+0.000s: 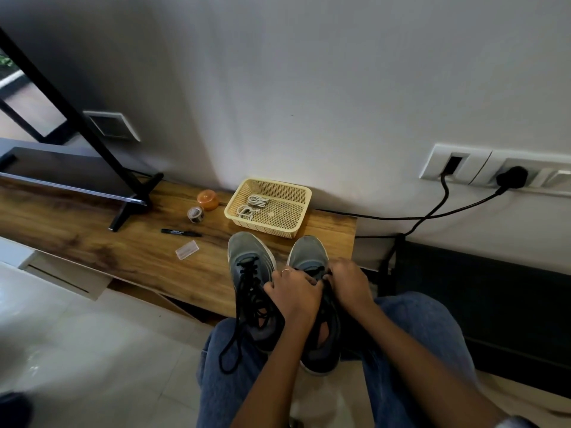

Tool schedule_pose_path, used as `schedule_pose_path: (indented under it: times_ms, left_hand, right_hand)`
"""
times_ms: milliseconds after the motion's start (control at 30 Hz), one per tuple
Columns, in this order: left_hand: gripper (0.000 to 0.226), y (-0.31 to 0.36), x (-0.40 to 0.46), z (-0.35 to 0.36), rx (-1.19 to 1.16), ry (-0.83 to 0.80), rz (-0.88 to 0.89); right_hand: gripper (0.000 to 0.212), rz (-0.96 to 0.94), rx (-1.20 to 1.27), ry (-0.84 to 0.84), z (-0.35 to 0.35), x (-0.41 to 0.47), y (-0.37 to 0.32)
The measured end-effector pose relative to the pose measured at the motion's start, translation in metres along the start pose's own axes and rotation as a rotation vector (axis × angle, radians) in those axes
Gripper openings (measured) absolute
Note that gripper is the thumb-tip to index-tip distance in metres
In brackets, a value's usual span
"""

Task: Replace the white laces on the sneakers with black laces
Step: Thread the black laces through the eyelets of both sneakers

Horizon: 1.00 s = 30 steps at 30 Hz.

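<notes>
Two grey mesh sneakers with white soles lie side by side, toes on the brown wooden bench (92,242) and heels toward the person's lap. The left sneaker (250,257) carries a black lace (244,304) through its eyelets, its loose ends trailing over the blue denim knee. Both hands work at the tongue of the right sneaker (309,251): the left hand (293,291) and right hand (349,282) each have fingers curled, grip closed on black lace there. The coiled white laces (251,205) lie in the cream perforated plastic basket (296,223) near the toes.
</notes>
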<state>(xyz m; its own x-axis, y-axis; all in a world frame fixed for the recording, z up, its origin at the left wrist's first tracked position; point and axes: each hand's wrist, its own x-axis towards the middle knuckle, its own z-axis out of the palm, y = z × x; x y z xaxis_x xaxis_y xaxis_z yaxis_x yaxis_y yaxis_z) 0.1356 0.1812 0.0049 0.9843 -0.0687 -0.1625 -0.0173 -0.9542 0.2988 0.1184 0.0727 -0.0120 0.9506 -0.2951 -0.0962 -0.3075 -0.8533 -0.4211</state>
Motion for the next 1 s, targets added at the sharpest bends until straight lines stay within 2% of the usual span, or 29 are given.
schedule_pose_path:
  times_ms: [200, 467, 700, 767, 867, 1000]
  left_hand:
    - [0.016, 0.010, 0.000, -0.004, -0.073, 0.011, -0.052]
    - [0.023, 0.006, 0.001, -0.005, -0.068, 0.039, -0.103]
    - [0.020, 0.002, -0.001, -0.001, -0.107, 0.073, -0.100]
    - [0.017, 0.001, -0.004, 0.000, -0.148, 0.093, -0.091]
    - [0.015, -0.001, -0.009, 0.002, -0.190, 0.100, -0.072]
    - [0.021, -0.001, -0.012, 0.002, -0.172, 0.076, -0.060]
  right_hand:
    - [0.006, 0.066, 0.125, 0.102, -0.010, 0.000, 0.004]
    - [0.010, 0.241, 0.217, 0.283, -0.055, 0.019, 0.033]
    - [0.007, 0.393, 0.308, 0.582, -0.114, 0.025, 0.075]
    - [0.006, 0.399, 0.329, 0.623, -0.118, 0.023, 0.079]
    - [0.003, 0.234, 0.338, 0.562, -0.112, 0.018, 0.066]
    - [0.022, -0.021, 0.246, 0.208, -0.086, 0.012, 0.030]
